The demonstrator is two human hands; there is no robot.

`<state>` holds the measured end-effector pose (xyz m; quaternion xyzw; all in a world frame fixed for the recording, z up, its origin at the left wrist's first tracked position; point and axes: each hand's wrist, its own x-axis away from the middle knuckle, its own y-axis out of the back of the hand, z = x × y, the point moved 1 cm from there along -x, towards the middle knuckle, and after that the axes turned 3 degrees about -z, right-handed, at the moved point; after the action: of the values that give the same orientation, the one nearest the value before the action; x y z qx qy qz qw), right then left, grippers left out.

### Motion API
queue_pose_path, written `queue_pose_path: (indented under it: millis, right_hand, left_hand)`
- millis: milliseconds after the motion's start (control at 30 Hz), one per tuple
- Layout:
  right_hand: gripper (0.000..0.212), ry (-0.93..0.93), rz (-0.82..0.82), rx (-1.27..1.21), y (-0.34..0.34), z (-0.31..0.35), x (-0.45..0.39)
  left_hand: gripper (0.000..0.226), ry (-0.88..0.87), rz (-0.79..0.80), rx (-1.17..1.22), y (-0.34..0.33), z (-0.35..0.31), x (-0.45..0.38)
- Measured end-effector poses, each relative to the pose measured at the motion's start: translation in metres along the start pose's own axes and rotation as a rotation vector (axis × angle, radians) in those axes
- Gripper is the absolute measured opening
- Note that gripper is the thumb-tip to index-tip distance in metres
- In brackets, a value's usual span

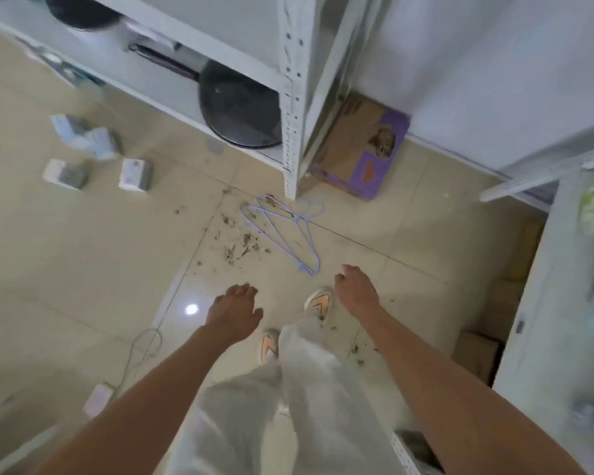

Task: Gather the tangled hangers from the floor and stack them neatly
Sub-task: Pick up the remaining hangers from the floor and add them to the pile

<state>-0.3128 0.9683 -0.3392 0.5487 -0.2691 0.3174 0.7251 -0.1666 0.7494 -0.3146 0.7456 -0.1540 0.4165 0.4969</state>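
A tangle of thin light-blue wire hangers (290, 231) lies on the beige tiled floor, just in front of the white shelf post. Their hooks point toward the post and their shoulders reach back toward my feet. My left hand (235, 308) hangs in the air above the floor, left of the hangers, fingers relaxed and holding nothing. My right hand (355, 286) hovers just right of the hangers' near end, fingers loosely curled, holding nothing. Neither hand touches the hangers.
A white metal shelf unit (290, 97) holds a black pan (239, 108). A purple-and-brown cardboard box (360, 149) lies behind the post. Small boxes (134, 174) and dirt crumbs (240, 243) litter the floor. A second white rack (546, 303) stands at the right; a cable (144, 347) lies at the left.
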Motion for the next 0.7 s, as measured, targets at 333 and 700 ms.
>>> queue_pose_path:
  millis: [333, 700]
  right_hand:
    - [0.036, -0.165, 0.009, -0.226, -0.164, -0.031, -0.215]
    - [0.025, -0.122, -0.274, -0.161, -0.259, -0.084, -0.456]
  left_hand:
    - [0.029, 0.167, -0.056, 0.373, -0.071, -0.062, -0.253]
    - [0.062, 0.353, -0.052, 0.482, -0.19, -0.062, -0.553]
